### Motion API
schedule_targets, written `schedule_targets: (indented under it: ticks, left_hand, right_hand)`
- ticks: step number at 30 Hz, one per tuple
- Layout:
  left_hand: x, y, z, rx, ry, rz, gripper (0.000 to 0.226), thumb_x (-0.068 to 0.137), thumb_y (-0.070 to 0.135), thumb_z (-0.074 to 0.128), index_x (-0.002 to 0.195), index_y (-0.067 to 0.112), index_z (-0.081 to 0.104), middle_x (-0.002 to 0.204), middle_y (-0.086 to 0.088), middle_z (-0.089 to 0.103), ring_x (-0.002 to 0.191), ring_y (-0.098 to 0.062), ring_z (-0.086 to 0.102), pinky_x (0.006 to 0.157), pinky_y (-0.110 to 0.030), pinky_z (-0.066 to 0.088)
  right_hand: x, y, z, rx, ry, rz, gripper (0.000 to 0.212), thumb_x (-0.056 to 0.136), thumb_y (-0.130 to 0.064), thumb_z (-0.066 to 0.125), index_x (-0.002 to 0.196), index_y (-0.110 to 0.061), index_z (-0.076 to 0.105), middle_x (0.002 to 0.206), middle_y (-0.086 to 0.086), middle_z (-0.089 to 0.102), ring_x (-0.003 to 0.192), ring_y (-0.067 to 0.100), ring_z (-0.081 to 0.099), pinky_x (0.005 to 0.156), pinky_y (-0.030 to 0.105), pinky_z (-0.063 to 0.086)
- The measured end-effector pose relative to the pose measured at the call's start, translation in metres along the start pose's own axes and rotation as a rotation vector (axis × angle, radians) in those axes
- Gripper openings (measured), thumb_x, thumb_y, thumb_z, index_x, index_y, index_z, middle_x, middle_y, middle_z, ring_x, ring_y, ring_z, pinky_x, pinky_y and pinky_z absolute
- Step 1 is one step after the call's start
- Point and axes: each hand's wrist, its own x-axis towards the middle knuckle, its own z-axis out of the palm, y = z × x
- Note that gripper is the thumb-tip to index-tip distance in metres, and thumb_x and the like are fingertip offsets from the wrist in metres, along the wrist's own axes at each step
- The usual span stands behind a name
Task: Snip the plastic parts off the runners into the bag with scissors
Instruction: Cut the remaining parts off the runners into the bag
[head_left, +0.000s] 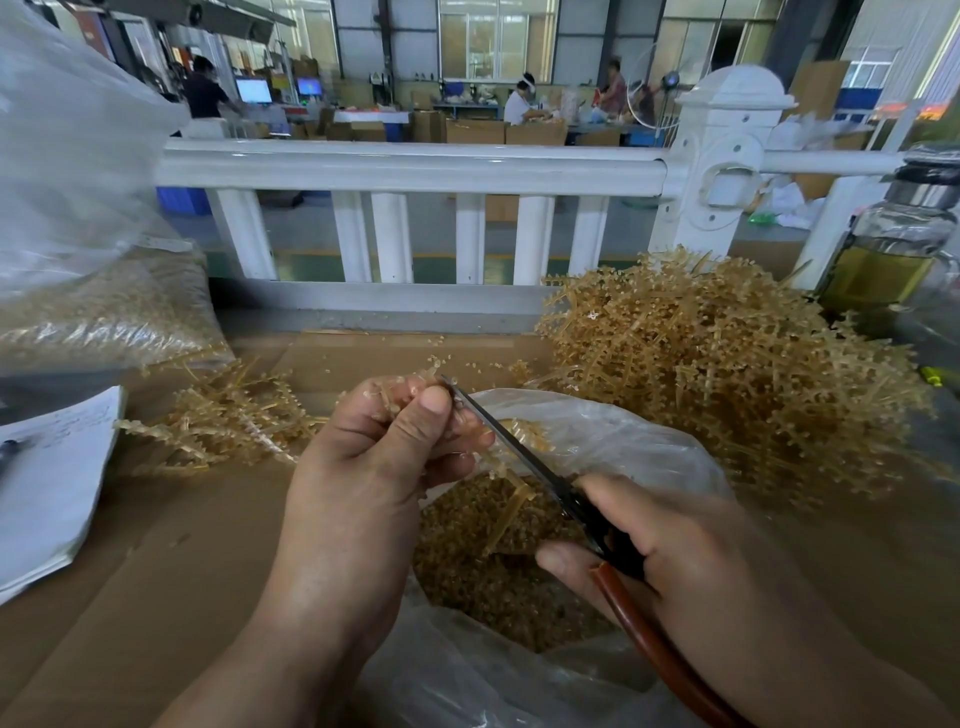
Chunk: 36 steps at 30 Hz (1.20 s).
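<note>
Scissors (519, 451) run slantwise between the two hands, and much of them is hidden. The right hand (691, 551) grips the handles, fingers curled over them, so only one reddish-brown loop shows below the thumb. The blades read as a single dark line with the tip touching the bunch under the left thumb; whether they are parted cannot be told. The left hand (374, 457) pinches a tan runner (515, 512) and covers its upper part. The lower stem hangs free over the open bag (623, 431). Inside lies a heap of snipped parts (483, 577), partly veiled by crumpled plastic, and the bag's near end is cut off by the bottom of the frame. A big pile of runners (727, 374) lies just beside the bag's far right rim. A smaller pile (223, 421) sits left of the left hand, near a filled bag (104, 317) that is cut off at the left edge, as are some sheets of paper (52, 483). Bare brown desk (171, 582) shows left of the left forearm. A white railing (415, 169) closes the far side, and a glass bottle (893, 254) stands at the right edge.
</note>
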Motion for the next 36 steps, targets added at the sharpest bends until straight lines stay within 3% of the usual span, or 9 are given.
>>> schedule_targets:
  ticks: [8, 12, 25, 29, 36]
  left_hand:
    - [0.0018, -0.0003, -0.0004, -0.008, -0.006, -0.016, 0.010, 0.084, 0.032, 0.068, 0.081, 0.026, 0.075, 0.082, -0.003, 0.076, 0.080, -0.017, 0.075, 0.066, -0.023, 0.057]
    - [0.0030, 0.0009, -0.0009, -0.027, -0.016, -0.032, 0.014, 0.083, 0.031, 0.069, 0.086, 0.018, 0.073, 0.083, -0.007, 0.075, 0.080, -0.020, 0.075, 0.066, -0.023, 0.056]
    - [0.0024, -0.0025, -0.0002, -0.038, -0.028, -0.046, 0.015, 0.083, 0.027, 0.068, 0.088, 0.014, 0.072, 0.082, -0.010, 0.076, 0.076, -0.020, 0.075, 0.063, -0.021, 0.056]
    - [0.0028, -0.0032, 0.0000, -0.037, -0.031, -0.041, 0.019, 0.082, 0.028, 0.069, 0.090, 0.011, 0.070, 0.080, -0.009, 0.075, 0.075, -0.019, 0.075, 0.063, -0.022, 0.056]
    - [0.0042, -0.0032, -0.0030, -0.036, -0.040, -0.034, 0.013, 0.082, 0.032, 0.070, 0.084, 0.020, 0.072, 0.080, -0.006, 0.074, 0.080, -0.024, 0.075, 0.067, -0.024, 0.057]
  right_hand:
    - [0.0017, -0.0017, -0.0038, 0.031, -0.037, 0.028, 0.046, 0.080, -0.078, 0.040, 0.084, -0.033, 0.050, 0.063, -0.017, 0.047, 0.063, -0.003, 0.051, 0.059, 0.016, 0.040]
    - [0.0018, -0.0039, -0.0035, 0.022, -0.053, 0.042, 0.057, 0.079, -0.084, 0.034, 0.089, -0.031, 0.052, 0.080, -0.023, 0.053, 0.072, -0.002, 0.054, 0.060, 0.017, 0.041]
    - [0.0008, -0.0060, -0.0032, -0.015, -0.064, 0.065, 0.049, 0.081, -0.079, 0.033, 0.084, -0.033, 0.047, 0.061, -0.012, 0.046, 0.067, 0.003, 0.053, 0.055, 0.019, 0.039]
    - [0.0007, -0.0047, -0.0036, -0.015, -0.053, 0.041, 0.048, 0.084, -0.077, 0.036, 0.083, -0.031, 0.050, 0.057, -0.013, 0.042, 0.058, 0.002, 0.049, 0.049, 0.019, 0.033]
    - [0.0011, -0.0038, -0.0031, 0.007, -0.069, 0.062, 0.060, 0.077, -0.087, 0.031, 0.098, -0.036, 0.054, 0.075, -0.016, 0.055, 0.071, -0.001, 0.056, 0.058, 0.020, 0.045]
